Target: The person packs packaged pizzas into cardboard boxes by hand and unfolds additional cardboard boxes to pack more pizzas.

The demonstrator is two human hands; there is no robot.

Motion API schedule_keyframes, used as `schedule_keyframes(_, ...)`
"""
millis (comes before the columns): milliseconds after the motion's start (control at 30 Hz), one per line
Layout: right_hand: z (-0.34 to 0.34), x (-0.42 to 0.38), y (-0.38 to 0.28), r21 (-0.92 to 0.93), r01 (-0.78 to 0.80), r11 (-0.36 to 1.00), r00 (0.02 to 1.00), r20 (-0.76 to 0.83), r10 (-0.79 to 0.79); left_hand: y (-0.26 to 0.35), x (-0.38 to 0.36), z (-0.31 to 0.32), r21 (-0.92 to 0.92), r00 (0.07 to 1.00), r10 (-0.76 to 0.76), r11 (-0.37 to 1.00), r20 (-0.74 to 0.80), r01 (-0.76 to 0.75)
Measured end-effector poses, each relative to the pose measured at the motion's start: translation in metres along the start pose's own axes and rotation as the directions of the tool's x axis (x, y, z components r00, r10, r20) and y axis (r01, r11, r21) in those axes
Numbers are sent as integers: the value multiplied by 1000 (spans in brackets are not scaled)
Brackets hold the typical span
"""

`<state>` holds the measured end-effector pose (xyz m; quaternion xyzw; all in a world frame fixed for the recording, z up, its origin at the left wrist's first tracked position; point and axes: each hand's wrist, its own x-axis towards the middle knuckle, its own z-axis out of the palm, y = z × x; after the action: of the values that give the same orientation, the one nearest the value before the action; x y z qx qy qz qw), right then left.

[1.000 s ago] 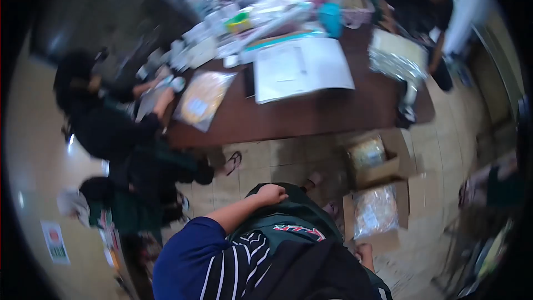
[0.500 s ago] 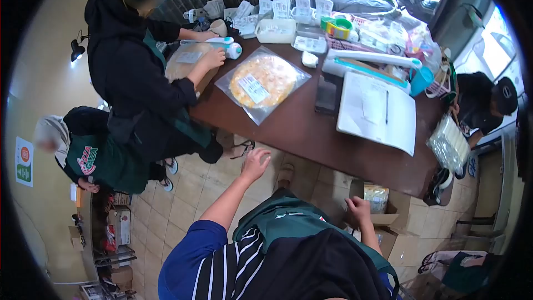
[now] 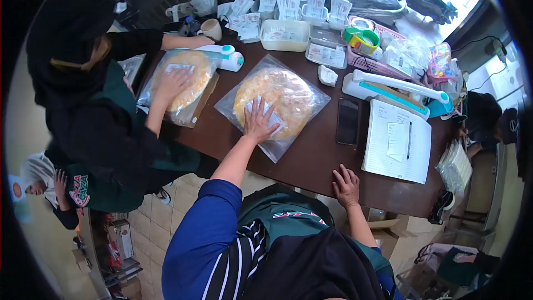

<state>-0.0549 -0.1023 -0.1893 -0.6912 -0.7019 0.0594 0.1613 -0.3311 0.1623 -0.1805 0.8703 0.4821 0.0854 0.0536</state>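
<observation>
My left hand (image 3: 259, 121) lies flat, fingers spread, on a clear plastic bag holding a round yellow flatbread (image 3: 288, 91) with a white label, on the brown table (image 3: 311, 155). My right hand (image 3: 346, 185) rests palm down on the table's near edge, holding nothing. A black phone (image 3: 348, 121) lies just beyond it, next to an open notebook with a pen (image 3: 398, 141).
A person in black presses a hand (image 3: 173, 82) on a second bagged flatbread (image 3: 191, 75) at the left. A white sealer device (image 3: 226, 55), mug (image 3: 211, 29), label trays, tape rolls (image 3: 362, 39) and a pink basket crowd the far side. Another person crouches at right.
I have come up to the table. My left hand moved from mid-air onto the bagged flatbread, and my right hand rose from the box on the floor onto the table edge.
</observation>
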Motion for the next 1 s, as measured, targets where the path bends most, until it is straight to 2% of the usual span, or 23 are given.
schedule_keyframes(67,-2,2,-1,0,-14,1000,999,37,14,1,3,2,65,989,-46,997,139,37)
schedule_keyframes(100,-3,3,-1,-7,-22,1000,999,48,22,2,3,5,53,988,-42,998,148,34)
schedule_keyframes(300,-3,6,-2,-49,-5,999,999,51,7,-2,-11,17,11,999,3,1000,44,-4)
schedule_keyframes(367,-3,4,-3,-50,-11,999,998,60,14,3,-33,16,-19,994,48,999,101,-46)
schedule_keyframes(433,0,5,-1,-50,-11,999,998,56,14,8,-62,18,-85,981,166,984,97,-158)
schedule_keyframes(500,-1,6,-3,-53,-14,998,998,52,17,16,-92,18,-130,947,236,969,217,-211)
schedule_keyframes(633,0,13,-7,-61,-26,998,1000,2,26,26,-128,11,-129,906,298,954,300,-271)
schedule_keyframes(667,-1,19,-11,-67,-34,997,999,0,34,24,-134,12,-138,930,226,971,290,-193)
schedule_keyframes(733,-12,49,-29,152,-44,987,995,-80,57,16,-135,18,-150,948,163,981,272,-126)
schedule_keyframes(767,-21,72,-40,182,28,983,985,-171,4,12,-135,22,-148,994,-20,988,103,35)
schedule_keyframes(800,-25,96,-43,204,71,976,970,-241,-21,7,-132,24,-175,976,-207,965,-65,193)
schedule_keyframes(833,-28,122,-43,223,117,968,950,-308,-43,-1,-126,25,-180,978,-201,966,-63,187)
schedule_keyframes(900,-39,185,-35,455,112,883,955,-294,31,-14,-114,23,-145,905,-393,917,-160,372)
schedule_keyframes(967,-27,245,-13,437,44,898,931,-343,121,-16,-105,22,-120,895,-419,907,-155,404)
schedule_keyframes(1000,-17,275,3,434,88,896,906,-408,109,-16,-104,19,-89,882,-449,894,-146,440)
